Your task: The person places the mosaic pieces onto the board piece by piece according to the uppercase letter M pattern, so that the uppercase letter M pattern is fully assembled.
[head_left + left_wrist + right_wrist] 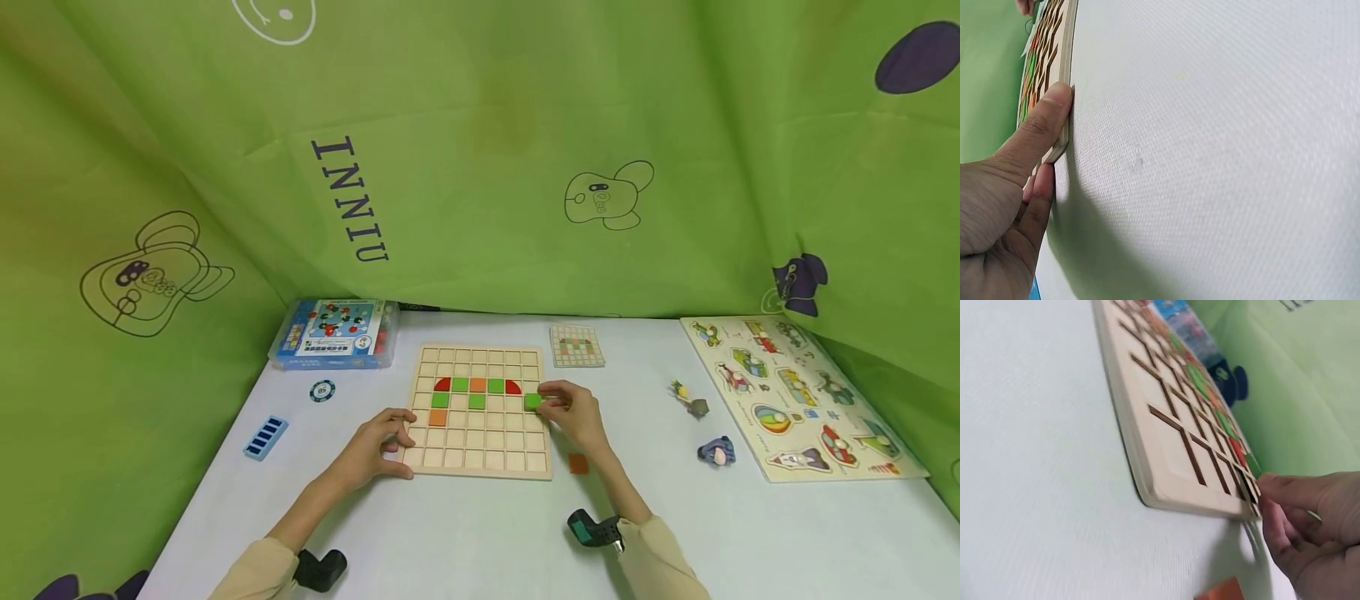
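Note:
A wooden grid board (480, 461) lies flat on the white table, with green, orange and red tiles set in some squares. My left hand (375, 446) grips its near left corner; in the left wrist view the thumb (1044, 122) presses the front edge and the fingers are round the side. Between thumb and fingertips, my right hand (573, 412) pinches a green square tile (532, 402) over the board's right side. In the right wrist view that green tile (1252, 464) is partly hidden by the fingers. A loose orange tile (578, 463) lies by the right forearm.
Behind the board lies a small pattern card (577, 347). A plastic box (333, 335), a round chip (322, 391) and a blue piece (266, 437) are on the left. Two small figures (716, 451) (690, 400) and a picture puzzle board (802, 408) lie on the right.

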The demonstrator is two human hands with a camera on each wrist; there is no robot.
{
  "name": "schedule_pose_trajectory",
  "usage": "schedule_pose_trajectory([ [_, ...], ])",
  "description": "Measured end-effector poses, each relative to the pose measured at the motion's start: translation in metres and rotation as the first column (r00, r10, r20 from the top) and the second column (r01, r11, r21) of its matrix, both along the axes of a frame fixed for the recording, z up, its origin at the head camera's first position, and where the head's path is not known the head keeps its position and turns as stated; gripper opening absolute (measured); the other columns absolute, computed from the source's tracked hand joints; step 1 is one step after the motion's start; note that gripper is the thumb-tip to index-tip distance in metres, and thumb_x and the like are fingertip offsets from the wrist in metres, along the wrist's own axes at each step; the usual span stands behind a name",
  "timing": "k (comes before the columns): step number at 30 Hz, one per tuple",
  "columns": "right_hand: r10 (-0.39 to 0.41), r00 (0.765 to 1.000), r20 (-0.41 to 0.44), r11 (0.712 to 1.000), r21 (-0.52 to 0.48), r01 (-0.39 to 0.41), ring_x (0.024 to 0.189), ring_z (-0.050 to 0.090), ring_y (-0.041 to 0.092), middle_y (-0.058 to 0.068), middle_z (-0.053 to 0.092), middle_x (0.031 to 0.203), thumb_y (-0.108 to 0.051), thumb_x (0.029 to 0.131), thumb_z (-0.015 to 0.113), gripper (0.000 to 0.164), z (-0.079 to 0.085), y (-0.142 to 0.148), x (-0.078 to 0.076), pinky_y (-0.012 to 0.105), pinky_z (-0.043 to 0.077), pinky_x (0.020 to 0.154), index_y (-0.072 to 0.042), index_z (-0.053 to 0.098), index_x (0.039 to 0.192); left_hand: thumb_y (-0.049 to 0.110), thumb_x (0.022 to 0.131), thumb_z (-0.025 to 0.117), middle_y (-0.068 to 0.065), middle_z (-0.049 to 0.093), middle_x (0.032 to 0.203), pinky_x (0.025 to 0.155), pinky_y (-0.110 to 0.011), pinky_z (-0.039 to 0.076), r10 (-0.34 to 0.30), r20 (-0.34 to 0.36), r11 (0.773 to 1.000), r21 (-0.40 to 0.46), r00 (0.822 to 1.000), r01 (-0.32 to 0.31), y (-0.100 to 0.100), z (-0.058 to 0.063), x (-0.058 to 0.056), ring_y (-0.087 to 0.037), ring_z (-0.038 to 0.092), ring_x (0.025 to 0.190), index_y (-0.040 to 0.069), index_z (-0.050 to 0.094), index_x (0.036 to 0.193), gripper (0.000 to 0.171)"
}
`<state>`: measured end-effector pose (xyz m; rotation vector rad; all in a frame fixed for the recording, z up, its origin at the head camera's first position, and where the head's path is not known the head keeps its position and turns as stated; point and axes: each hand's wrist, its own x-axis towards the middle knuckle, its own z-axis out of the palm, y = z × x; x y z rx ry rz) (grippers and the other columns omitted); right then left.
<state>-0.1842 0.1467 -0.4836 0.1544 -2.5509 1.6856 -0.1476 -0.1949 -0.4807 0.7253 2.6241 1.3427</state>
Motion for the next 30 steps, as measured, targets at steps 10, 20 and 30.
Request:
schedule_pose_trajectory([
  [10,0.061,0.995,-0.073,0.995,0.087,-0.055,0.079,0.067,0.025,0.019,0.069,0.099,0.013,0.074,0.074,0.032,0.002,-0.024,-0.006,0.026,0.056,0.069,0.007,0.066,0.104,0.003,0.063,0.086,-0.021,0.051,0.128,0.08,-0.034,0.054,0.008,0.031,1.0,-0.011,0.999,-0.008,0.001,0.0,-0.001,-0.038,0.05,0.113,0.004,0.059,0.081,0.032],
  [20,0.132,0.991,0.006,0.991,0.04,-0.132,0.089,0.067,0.027,0.021,0.066,0.109,0.005,0.081,0.072,0.032,0.015,0.008,0.011,0.026,0.055,0.077,0.005,0.064,0.112,0.004,0.063,0.087,-0.022,0.051,0.126,0.078,-0.032,0.054,0.001,0.02,1.0,-0.006,1.0,-0.001,0.003,-0.002,-0.004,-0.038,0.051,0.11,0.005,0.058,0.079,0.033],
  [30,0.272,0.958,0.087,0.936,0.209,-0.285,0.088,0.062,0.022,0.013,0.067,0.104,-0.006,0.075,0.08,0.039,0.012,0.069,0.065,0.025,0.054,0.076,0.001,0.064,0.11,0.007,0.062,0.087,-0.02,0.051,0.128,0.079,-0.032,0.054,0.004,0.051,1.0,-0.013,0.999,-0.003,0.0,-0.002,-0.004,-0.036,0.053,0.109,0.005,0.058,0.079,0.034],
])
